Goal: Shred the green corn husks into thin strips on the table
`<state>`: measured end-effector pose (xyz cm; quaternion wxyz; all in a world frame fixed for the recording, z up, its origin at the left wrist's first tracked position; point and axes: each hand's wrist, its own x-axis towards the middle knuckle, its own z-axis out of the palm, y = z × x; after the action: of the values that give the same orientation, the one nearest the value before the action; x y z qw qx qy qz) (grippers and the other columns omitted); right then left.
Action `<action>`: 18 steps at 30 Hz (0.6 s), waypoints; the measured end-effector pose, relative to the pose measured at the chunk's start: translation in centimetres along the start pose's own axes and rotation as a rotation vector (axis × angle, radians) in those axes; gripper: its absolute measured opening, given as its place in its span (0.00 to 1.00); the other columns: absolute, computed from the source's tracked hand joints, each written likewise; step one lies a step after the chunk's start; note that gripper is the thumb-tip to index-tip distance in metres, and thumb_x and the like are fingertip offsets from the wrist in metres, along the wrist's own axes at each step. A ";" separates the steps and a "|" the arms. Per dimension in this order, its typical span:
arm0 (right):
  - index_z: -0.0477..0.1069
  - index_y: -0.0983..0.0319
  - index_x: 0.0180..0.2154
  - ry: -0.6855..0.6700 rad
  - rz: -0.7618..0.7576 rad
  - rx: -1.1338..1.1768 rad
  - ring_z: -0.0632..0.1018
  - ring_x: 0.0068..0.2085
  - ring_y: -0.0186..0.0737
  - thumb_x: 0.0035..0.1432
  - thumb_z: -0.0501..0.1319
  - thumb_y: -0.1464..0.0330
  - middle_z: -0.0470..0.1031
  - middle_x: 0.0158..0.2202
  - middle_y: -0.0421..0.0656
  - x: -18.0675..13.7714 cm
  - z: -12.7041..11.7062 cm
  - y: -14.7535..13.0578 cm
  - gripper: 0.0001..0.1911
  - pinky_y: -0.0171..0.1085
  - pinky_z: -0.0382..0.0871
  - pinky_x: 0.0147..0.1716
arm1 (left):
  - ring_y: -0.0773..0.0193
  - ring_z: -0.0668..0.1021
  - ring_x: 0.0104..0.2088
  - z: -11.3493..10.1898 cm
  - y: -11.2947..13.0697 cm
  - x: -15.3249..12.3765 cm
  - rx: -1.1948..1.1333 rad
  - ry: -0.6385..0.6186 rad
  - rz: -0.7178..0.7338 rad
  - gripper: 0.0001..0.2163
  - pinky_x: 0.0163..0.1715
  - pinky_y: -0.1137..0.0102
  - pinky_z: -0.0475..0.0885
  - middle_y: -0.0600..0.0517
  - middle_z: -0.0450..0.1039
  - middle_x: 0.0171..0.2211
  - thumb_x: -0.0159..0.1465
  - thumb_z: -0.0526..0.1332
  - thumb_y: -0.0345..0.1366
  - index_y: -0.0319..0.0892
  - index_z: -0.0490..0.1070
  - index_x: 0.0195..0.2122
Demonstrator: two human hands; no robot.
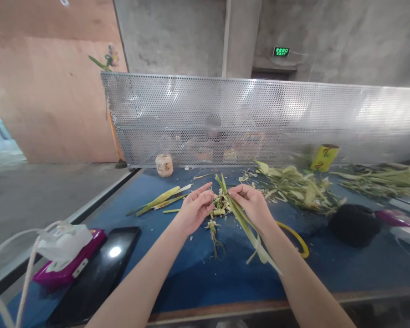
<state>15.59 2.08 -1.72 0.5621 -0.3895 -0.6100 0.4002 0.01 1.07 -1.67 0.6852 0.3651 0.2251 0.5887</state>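
My right hand (251,202) pinches a bundle of long green corn husk strips (241,218) between thumb and fingertips. The strips' green ends point up between my hands, and their pale ends hang down along my right forearm. My left hand (196,207) is held just left of the bundle, fingers partly bent and apart, with nothing clear in them. Beneath both hands lie small plant scraps (220,207) and a stringy tuft (212,230). Several loose husk strips (162,198) rest on the blue tabletop (187,278) left of my left hand.
A husk pile (294,187) lies at right, near a yellow tube (324,158), a black ball-like bundle (354,225) and a yellow ring (299,237). A whitish jar-like object (164,165) stands before the perforated metal screen (191,105). At left are a tablet (99,273) and purple power strip (71,264).
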 end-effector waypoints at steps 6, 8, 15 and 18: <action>0.66 0.63 0.26 -0.001 -0.027 -0.018 0.70 0.26 0.32 0.45 0.60 0.61 0.72 0.27 0.41 -0.2 0.1 0.1 0.11 0.33 0.63 0.27 | 0.76 0.66 0.22 -0.1 -0.3 0.2 -0.056 -0.081 0.027 0.19 0.20 0.78 0.60 0.54 0.66 0.23 0.47 0.61 0.23 0.31 0.64 0.43; 0.66 0.63 0.26 -0.026 -0.026 -0.028 0.70 0.25 0.32 0.45 0.60 0.62 0.71 0.25 0.41 0.2 0.1 -0.1 0.10 0.33 0.62 0.25 | 0.76 0.65 0.22 -0.1 -0.2 0.3 -0.040 -0.078 0.054 0.19 0.20 0.77 0.59 0.55 0.66 0.22 0.47 0.62 0.24 0.32 0.64 0.42; 0.66 0.63 0.25 -0.106 -0.209 -0.293 0.67 0.22 0.30 0.46 0.58 0.68 0.69 0.22 0.39 3.7 0.6 -4.1 0.04 0.33 0.62 0.25 | 0.75 0.66 0.22 0.0 0.7 0.3 0.130 0.079 0.268 0.21 0.19 0.76 0.57 0.56 0.68 0.24 0.46 0.64 0.28 0.37 0.61 0.42; 0.67 0.62 0.26 -0.109 -0.350 -0.372 0.70 0.27 0.32 0.46 0.56 0.72 0.71 0.25 0.40 4.0 1.3 -6.2 0.02 0.34 0.63 0.30 | 0.73 0.67 0.24 0.3 1.1 -0.3 0.311 0.008 0.413 0.23 0.22 0.75 0.59 0.55 0.68 0.25 0.48 0.62 0.29 0.40 0.57 0.44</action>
<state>13.93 3.32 5.47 0.5076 -0.3526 -0.7607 0.1983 -0.55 0.71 -0.66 0.4851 0.5021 0.2364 0.6758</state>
